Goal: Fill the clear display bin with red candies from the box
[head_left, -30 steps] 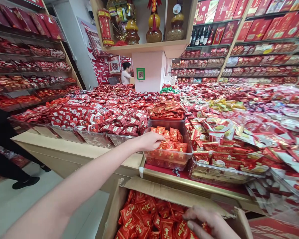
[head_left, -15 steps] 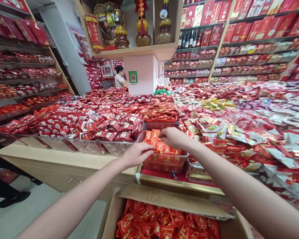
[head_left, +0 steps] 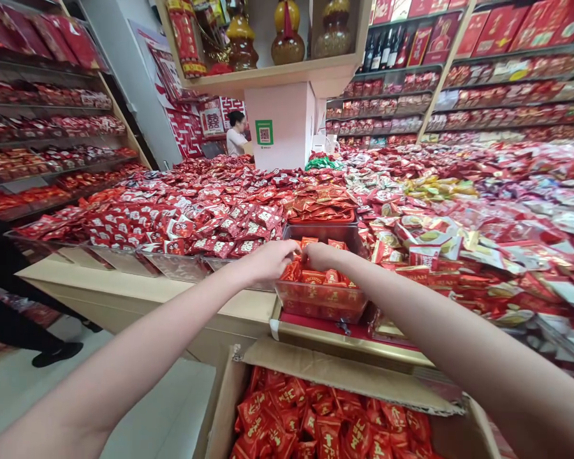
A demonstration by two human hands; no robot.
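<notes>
My left hand [head_left: 273,259] reaches over the left rim of a clear plastic bin [head_left: 321,302], its fingers bent together on the small red wrapped packets [head_left: 314,276] inside. Close beside it, my right hand [head_left: 321,255] comes in from the right, fingers curled down and closed on the packets too. The fingertips of both hands nearly meet, and their undersides are partly hidden. Gold lettering marks the packets, which lie in rows in the bin. Below, an open cardboard box [head_left: 358,363] holds a heap of similar red packets [head_left: 328,421].
Bins of dark red packets [head_left: 220,229] line the counter [head_left: 234,299] on the left. White-and-red packets [head_left: 440,245] are piled to the right. A white pillar [head_left: 287,140] carries a shelf overhead. A person [head_left: 236,134] is at the back; another person's black-clad legs [head_left: 23,319] stand left.
My left hand has moved up and right into the bin, beside my right hand. My right hand has lowered onto the packets. The view has shifted slightly.
</notes>
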